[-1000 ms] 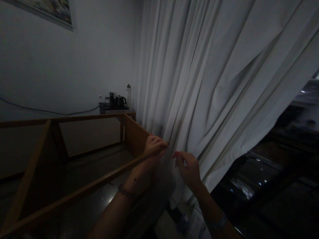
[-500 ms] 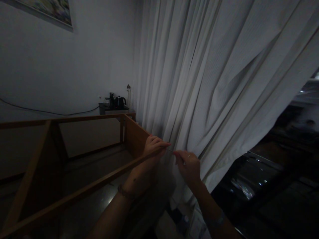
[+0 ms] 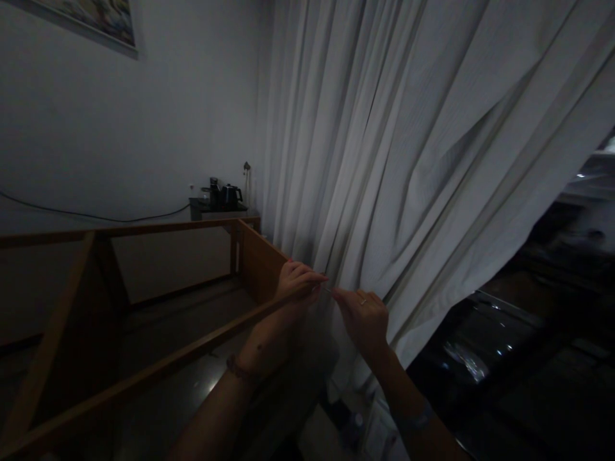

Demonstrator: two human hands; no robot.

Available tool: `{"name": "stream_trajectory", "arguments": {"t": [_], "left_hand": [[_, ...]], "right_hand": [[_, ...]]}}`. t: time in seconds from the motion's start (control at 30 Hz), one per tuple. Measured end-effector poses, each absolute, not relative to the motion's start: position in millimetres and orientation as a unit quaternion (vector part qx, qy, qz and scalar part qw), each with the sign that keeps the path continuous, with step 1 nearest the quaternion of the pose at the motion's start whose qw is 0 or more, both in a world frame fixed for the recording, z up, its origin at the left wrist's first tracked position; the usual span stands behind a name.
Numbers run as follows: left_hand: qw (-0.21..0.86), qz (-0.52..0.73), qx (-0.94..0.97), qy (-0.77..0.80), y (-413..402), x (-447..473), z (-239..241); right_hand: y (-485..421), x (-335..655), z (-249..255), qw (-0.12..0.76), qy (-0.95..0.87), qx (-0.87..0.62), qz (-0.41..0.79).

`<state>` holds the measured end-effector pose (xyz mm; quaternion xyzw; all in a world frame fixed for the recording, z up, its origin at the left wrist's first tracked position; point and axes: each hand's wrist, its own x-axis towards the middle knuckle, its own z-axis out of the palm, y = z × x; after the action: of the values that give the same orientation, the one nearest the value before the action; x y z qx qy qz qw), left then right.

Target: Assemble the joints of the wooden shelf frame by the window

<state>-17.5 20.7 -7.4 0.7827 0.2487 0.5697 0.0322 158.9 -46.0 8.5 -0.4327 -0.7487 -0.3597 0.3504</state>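
A brown wooden furniture frame (image 3: 182, 360) with open sections stretches from the lower left toward the middle. My left hand (image 3: 296, 285) is closed around its near right corner, with the fingers over the top and the wrist passing beneath the front rail. Just right of that corner, my right hand (image 3: 362, 314) pinches a thin metal rod-like tool (image 3: 327, 289), whose far end meets the end of the rail. Fingers cover most of this tool, so its exact kind cannot be made out.
A white curtain (image 3: 384, 160) hangs close behind and right of my hands. In the back corner, a black kettle (image 3: 231, 195) stands on a small stand. A black cable (image 3: 96, 216) runs along the wall. Dark glossy surfaces (image 3: 485, 339) lie at right.
My right hand has turned slightly at the wrist, its knuckles and ring now facing up more. The left hand keeps its place on the frame corner.
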Motion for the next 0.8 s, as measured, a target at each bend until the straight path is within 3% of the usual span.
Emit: {"name": "stream_trajectory", "arguments": {"t": [0.4,0.57,0.7,0.8], "left_hand": [[0.029,0.566,0.781,0.262,19.5,-16.7,-7.5],[0.055,0.560,0.782,0.266,19.7,-16.5,-10.4],[0.056,0.565,0.779,0.266,18.9,-16.1,-10.9],[0.034,0.584,0.771,0.250,18.1,-14.4,-10.2]], "right_hand": [[-52.6,162.6,27.6,0.243,-0.787,-0.388,-0.413],[-52.3,160.7,24.4,0.266,-0.791,-0.403,-0.376],[-52.4,154.0,13.7,0.339,-0.787,-0.451,-0.250],[-56.3,142.9,8.0,0.423,-0.764,-0.485,-0.044]]}}
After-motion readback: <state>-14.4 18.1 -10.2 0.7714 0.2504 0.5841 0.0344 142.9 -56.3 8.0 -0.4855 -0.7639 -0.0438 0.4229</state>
